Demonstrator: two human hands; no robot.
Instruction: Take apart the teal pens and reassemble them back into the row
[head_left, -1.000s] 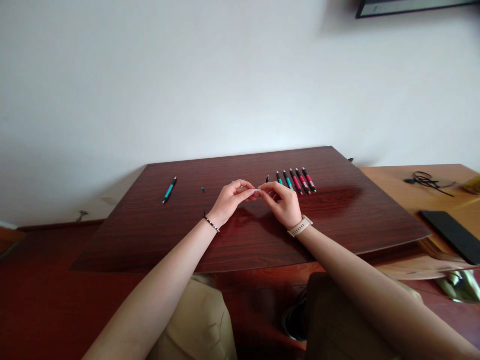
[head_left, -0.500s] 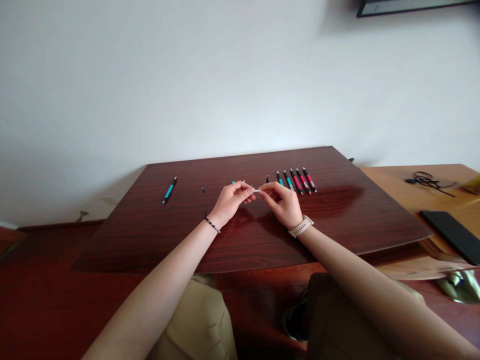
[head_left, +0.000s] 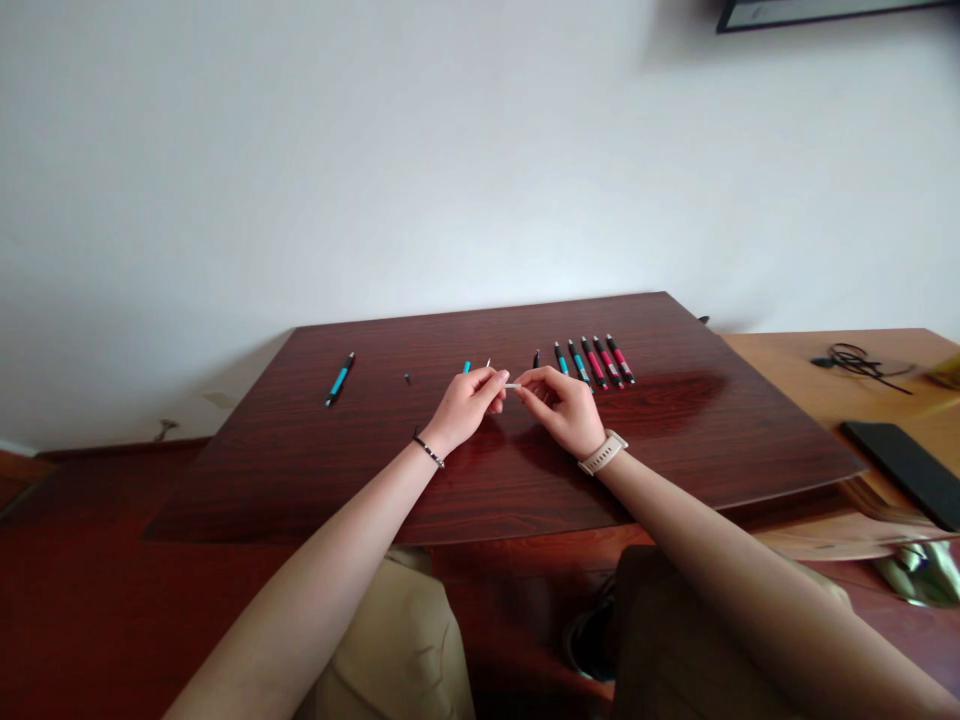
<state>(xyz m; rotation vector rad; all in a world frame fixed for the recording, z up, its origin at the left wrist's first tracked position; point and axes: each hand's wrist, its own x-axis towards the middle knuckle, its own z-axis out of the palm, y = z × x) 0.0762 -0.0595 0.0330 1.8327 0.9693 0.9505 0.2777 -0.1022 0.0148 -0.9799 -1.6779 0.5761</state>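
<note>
— Both hands are sitting slightly lower over the table (head_left: 300, 470) than before.
— Left hand (head_left: 469, 408) and right hand (head_left: 564, 408) are each pinching the thin white refill (head_left: 513, 386) between closed fingertips, above the tabletop.

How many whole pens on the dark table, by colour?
Teal pens: 3 (one alone at left, two in the row)
Red pens: 3
Total: 6, loose small parts not counted.
</note>
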